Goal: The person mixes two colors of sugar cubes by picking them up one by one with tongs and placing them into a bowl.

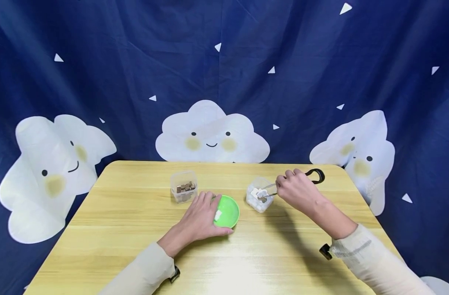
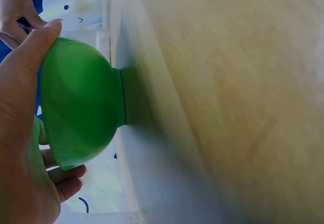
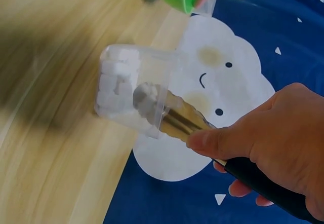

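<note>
A green bowl (image 1: 229, 212) with a white piece (image 1: 218, 215) inside is held at its rim by my left hand (image 1: 202, 217). The left wrist view shows the thumb on one side of the bowl (image 2: 81, 102) and fingers on the other. My right hand (image 1: 297, 189) grips metal tongs with a black handle (image 3: 253, 181). The tongs' scalloped tips reach into a clear plastic box (image 1: 259, 205) of white block-like pieces (image 3: 116, 84). In the right wrist view the tips (image 3: 147, 98) are inside the box; whether they pinch a piece I cannot tell.
A second clear box (image 1: 183, 186) holding brown cubes (image 1: 185, 187) stands left of the bowl. All of this is on a wooden table (image 1: 136, 229). Behind the table's far edge hangs a dark blue curtain (image 1: 195, 73) with white clouds.
</note>
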Motion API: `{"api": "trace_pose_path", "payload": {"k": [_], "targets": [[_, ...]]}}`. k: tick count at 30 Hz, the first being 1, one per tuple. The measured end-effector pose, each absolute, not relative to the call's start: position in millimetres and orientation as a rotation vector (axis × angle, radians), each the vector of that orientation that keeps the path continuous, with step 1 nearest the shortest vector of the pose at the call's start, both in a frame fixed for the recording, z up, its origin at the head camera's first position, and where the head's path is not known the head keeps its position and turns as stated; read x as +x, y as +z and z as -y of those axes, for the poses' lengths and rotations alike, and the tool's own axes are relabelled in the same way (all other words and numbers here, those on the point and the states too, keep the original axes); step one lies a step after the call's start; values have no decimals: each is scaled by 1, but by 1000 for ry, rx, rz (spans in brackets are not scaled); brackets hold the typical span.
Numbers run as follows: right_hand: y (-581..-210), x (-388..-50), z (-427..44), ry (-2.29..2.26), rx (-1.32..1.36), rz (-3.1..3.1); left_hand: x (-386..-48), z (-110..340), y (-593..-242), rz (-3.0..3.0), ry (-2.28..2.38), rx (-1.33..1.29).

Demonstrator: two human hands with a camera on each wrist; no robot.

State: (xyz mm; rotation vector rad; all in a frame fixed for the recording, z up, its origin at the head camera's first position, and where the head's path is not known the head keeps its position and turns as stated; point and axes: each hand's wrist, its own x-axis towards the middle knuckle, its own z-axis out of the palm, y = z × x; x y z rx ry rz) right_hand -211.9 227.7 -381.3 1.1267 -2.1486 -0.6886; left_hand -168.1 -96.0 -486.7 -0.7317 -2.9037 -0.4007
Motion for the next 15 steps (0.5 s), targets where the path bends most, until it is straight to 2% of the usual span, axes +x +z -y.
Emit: {"api": "trace_pose_path", "payload": {"k": [15], "targets": [[-386,-212,-213,-839,1102,2155,-167,96,-485,2900,-402,-732]]}}
